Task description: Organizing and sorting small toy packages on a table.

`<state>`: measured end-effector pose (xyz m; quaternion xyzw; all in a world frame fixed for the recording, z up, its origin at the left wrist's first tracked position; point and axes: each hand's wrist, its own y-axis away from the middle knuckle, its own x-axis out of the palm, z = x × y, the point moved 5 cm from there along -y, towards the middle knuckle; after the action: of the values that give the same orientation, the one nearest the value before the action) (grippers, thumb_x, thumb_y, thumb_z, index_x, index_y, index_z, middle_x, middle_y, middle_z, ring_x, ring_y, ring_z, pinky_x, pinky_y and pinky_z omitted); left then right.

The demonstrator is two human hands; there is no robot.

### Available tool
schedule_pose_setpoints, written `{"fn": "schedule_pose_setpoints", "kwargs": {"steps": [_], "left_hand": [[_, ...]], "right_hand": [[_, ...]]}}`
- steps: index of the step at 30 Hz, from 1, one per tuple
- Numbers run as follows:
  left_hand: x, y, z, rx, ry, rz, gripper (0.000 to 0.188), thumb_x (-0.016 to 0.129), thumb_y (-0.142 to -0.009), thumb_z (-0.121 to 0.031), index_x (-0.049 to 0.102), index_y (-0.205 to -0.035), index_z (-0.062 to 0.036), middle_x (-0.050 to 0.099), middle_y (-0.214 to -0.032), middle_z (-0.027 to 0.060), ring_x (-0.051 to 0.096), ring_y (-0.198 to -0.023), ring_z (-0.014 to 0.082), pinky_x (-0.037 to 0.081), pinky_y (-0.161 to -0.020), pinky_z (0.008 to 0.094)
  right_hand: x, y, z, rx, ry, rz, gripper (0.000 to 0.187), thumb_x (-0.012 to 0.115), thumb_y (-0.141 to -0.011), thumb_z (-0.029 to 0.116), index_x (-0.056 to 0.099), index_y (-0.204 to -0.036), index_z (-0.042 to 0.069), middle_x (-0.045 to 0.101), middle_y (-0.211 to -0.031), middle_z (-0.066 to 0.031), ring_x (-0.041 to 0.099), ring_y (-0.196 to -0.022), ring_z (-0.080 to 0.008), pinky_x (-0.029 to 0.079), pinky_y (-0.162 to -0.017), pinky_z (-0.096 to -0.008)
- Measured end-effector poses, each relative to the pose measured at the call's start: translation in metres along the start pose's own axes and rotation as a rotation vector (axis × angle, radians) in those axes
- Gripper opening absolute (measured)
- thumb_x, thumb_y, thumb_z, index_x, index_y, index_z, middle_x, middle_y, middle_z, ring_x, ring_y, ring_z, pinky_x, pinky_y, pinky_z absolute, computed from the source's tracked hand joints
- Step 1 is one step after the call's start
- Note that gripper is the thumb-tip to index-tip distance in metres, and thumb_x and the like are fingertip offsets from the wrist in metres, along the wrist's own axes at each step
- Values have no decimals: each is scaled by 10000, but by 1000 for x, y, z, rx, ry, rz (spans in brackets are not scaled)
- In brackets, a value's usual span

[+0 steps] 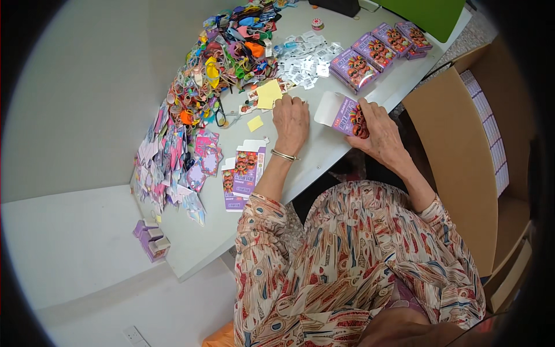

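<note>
My right hand (381,136) grips a small purple carton (351,117) near the table's front edge, thumb on one side and fingers on the other. The carton has cartoon figures on its face, and its white end flap stands open towards the left. My left hand (291,124) rests on the tabletop with its fingers curled and their tips hidden. It touches or lies right beside a stack of yellow paper slips (268,93); whether anything is pinched there is hidden. Below the left hand lie flat purple cartons (245,168) with open flaps, partly behind my forearm.
A large heap of colourful small trinkets (231,63) spreads along the wall, beside white sachets (309,58) and shiny packets (165,150). Filled purple boxes (355,68) line the far right. A big cardboard box (457,156) stands right of the table. A purple box (151,240) sits at left.
</note>
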<state>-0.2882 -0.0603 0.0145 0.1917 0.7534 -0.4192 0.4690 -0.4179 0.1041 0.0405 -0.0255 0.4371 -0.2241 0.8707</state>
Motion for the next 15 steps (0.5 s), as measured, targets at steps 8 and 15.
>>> {"fn": "schedule_pose_setpoints", "kwargs": {"steps": [8,15], "left_hand": [[-24,-14,3,-202,548,25,183,632,-841,-108,667,-972,15,669,-795,162,637,-645,232,511,-620,315],[-23,-11,-17,-181,682,112,154,633,-841,-124,684,-910,4,675,-808,145,639,-698,271,481,-650,338]], "right_hand": [[-1,-1,-4,77,362,187,762,785,-635,318,443,-1219,-30,562,-944,-160,585,-856,-331,498,-727,-409],[2,-2,0,35,326,165,748,788,-625,333,455,-1189,-27,578,-941,-168,603,-846,-345,506,-704,-418]]}}
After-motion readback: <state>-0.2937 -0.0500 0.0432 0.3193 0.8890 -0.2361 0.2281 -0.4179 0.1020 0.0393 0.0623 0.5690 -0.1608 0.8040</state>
